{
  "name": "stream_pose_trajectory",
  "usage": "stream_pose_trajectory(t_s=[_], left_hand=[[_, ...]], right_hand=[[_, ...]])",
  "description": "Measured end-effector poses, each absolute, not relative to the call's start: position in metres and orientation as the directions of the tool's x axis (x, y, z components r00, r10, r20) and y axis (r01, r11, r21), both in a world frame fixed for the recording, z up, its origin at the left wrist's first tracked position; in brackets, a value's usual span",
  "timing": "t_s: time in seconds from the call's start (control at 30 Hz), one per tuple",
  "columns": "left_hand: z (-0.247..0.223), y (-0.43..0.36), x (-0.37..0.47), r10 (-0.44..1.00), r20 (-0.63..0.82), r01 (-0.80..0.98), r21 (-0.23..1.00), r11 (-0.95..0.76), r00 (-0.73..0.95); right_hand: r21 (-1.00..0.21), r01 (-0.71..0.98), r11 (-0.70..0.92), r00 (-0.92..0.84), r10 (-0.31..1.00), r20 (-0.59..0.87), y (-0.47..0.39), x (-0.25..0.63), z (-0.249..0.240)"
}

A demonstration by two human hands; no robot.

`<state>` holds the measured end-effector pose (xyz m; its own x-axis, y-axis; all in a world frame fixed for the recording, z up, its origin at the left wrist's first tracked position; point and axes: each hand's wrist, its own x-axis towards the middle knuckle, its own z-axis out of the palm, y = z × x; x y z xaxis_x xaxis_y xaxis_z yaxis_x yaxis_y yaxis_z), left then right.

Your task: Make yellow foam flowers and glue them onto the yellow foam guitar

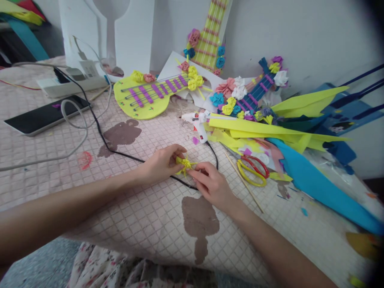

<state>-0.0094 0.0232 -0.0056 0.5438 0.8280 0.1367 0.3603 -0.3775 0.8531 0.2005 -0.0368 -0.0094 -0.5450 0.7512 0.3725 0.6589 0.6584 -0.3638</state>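
Grip closed at both hands, with fingers pinched in on one small yellow paper flower (185, 163). Held by its left side between thumb and fingers of left hand (160, 162), and by its lower right edge in fingertips of right hand (214, 184), with exact contact partly hidden there. Flower position: near middle of view, over pale quilted cover of worktop (144, 208), between both hands. Just below it, black cable (97, 127), passing close under both hands. Beyond right hand, white glue gun (201, 132), lying on its side with nozzle to the left. To the right of right hand, thin wooden stick (244, 183) and, beside it, scissors (252, 171) with red and yellow handles, blades partly under scraps. Farther right, long yellow paper sheets (264, 130) and wide blue strip (315, 180). Behind, yellow guitar shape (147, 108) with purple bars, blue guitar shape (253, 94) crowded with paper flowers, and taller yellow guitar neck (211, 40) upright near wall. At far left, dark flat device (45, 116) in front of white power strip (75, 86), with looped grey cable (75, 154) alongside.
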Motion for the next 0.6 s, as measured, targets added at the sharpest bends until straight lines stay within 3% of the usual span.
stream_pose_trajectory(t_s=[0.37, 0.6], left_hand=[[-0.0017, 0.0231, -0.0112, 0.808, 0.138, 0.368, 0.838, -0.404, 0.572], [0.0008, 0.0228, -0.0127, 0.787, 0.214, 0.42, 0.749, -0.513, 0.579]], right_hand=[[-0.48, 0.601, 0.639, -0.462, 0.768, 0.444, -0.0378, 0.2016, -0.0091], [-0.498, 0.605, 0.622, -0.446, 0.782, 0.435, -0.0378, 0.2013, -0.0091]])
